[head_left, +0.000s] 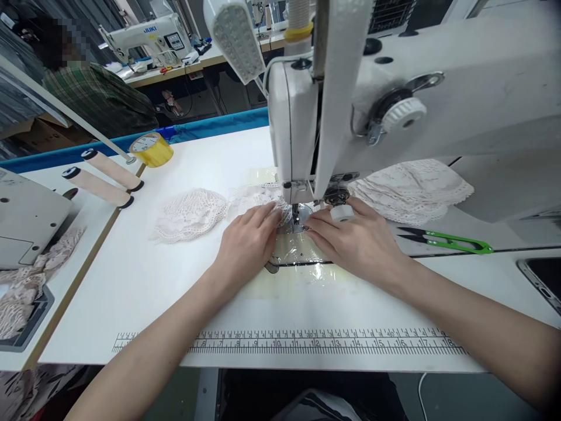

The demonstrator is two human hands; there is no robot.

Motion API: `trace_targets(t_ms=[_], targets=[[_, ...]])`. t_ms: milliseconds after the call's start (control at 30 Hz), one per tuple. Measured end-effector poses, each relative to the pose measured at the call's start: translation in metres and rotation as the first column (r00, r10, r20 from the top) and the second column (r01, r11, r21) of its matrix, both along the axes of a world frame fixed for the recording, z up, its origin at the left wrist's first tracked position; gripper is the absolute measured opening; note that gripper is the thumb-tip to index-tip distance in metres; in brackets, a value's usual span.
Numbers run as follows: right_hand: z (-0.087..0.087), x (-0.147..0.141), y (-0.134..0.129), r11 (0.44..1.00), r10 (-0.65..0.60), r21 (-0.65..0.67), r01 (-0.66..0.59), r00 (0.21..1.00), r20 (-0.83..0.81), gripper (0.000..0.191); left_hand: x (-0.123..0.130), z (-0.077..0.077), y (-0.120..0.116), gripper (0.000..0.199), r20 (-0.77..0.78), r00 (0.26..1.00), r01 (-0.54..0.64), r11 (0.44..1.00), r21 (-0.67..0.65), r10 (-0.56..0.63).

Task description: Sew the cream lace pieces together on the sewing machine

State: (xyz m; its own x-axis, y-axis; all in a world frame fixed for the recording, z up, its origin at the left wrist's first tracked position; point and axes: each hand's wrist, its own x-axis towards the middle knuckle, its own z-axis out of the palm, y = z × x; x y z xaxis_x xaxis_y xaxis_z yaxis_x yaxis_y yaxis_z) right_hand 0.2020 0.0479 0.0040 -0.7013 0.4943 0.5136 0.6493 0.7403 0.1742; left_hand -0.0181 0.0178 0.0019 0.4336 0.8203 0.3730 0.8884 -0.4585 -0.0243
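Note:
A strip of pale pink lace (254,197) lies at the needle of the white sewing machine (293,123), partly hidden by the machine head. My left hand (250,237) is closed on the lace just left of the presser foot (296,215), fingertips pressed to its edge. On the other side of the foot, my right hand (357,238) has its fingers bent together at the lace's edge, beneath the machine's round white knob. Most of the fabric there is covered by the fingers. Another scalloped lace piece (190,215) rests flat to the left.
Behind my right hand sits a lace stack (416,187), with green thread snips (456,241) in front and a phone (543,280) at the right edge. Thread cones (99,186) and yellow tape (152,149) stand left. A person (99,96) sits beyond the table.

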Motion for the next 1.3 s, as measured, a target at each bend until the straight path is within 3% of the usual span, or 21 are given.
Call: trace_targets(t_ms=[200,267,333,400,467,567,600,667,733,800,867,933,967,1133,1300], targets=[[0.000,0.001,-0.003,0.997,0.033,-0.075,-0.037,0.998,-0.059,0.024,-0.015,0.015,-0.001,0.023,-0.086,0.973,-0.223,0.969,-0.110,0.214],[0.000,-0.002,-0.007,0.976,0.097,-0.180,-0.123,0.985,-0.146,0.028,-0.019,0.026,-0.003,0.024,-0.123,0.971,-0.221,0.963,-0.154,0.203],[0.002,-0.008,-0.013,0.914,0.174,-0.318,-0.250,0.953,-0.249,0.038,-0.023,0.042,-0.009,0.025,-0.134,0.985,-0.140,0.955,-0.263,0.108],[0.006,-0.017,-0.021,0.805,0.209,-0.475,-0.356,0.919,-0.335,0.044,-0.027,0.058,-0.021,0.024,-0.062,0.998,-0.014,0.900,-0.435,-0.015],[0.015,-0.027,-0.029,0.619,0.162,-0.677,-0.398,0.908,-0.386,0.028,-0.035,0.071,-0.037,0.021,0.075,0.996,0.086,0.794,-0.601,-0.051],[0.032,-0.042,-0.038,0.214,0.019,-0.894,-0.394,0.916,-0.400,0.025,-0.057,0.077,-0.060,0.019,0.273,0.959,0.164,0.649,-0.743,0.070],[0.038,-0.047,-0.039,0.130,-0.011,-0.903,-0.409,0.910,-0.414,0.025,-0.068,0.076,-0.066,0.018,0.334,0.932,0.184,0.616,-0.766,0.138],[0.048,-0.059,-0.037,0.067,-0.055,-0.889,-0.453,0.888,-0.457,0.024,-0.095,0.071,-0.075,0.017,0.457,0.842,0.239,0.561,-0.793,0.287],[0.052,-0.076,-0.030,0.080,-0.095,-0.869,-0.489,0.864,-0.495,0.026,-0.123,0.066,-0.078,0.018,0.568,0.709,0.269,0.584,-0.766,0.418],[0.050,-0.100,-0.018,0.135,-0.143,-0.847,-0.515,0.836,-0.531,0.029,-0.147,0.063,-0.071,0.020,0.675,0.545,0.215,0.695,-0.686,0.497],[0.043,-0.129,-0.001,0.281,-0.172,-0.805,-0.523,0.798,-0.578,0.027,-0.165,0.061,-0.053,0.027,0.707,0.470,0.076,0.774,-0.628,0.528],[0.032,-0.159,0.019,0.424,-0.155,-0.767,-0.482,0.796,-0.585,0.028,-0.178,0.058,-0.028,0.030,0.672,0.493,-0.184,0.821,-0.540,0.553],[0.027,-0.172,0.030,0.460,-0.157,-0.758,-0.463,0.798,-0.582,0.028,-0.183,0.055,-0.014,0.030,0.659,0.500,-0.239,0.820,-0.520,0.563],[0.007,-0.207,0.067,0.593,-0.163,-0.738,-0.321,0.850,-0.500,0.022,-0.201,0.028,0.037,0.025,0.564,0.575,-0.373,0.803,-0.464,0.593],[0.004,-0.210,0.074,0.689,-0.136,-0.702,-0.177,0.921,-0.366,0.023,-0.205,0.012,0.043,0.025,0.439,0.643,-0.491,0.778,-0.393,0.628]])
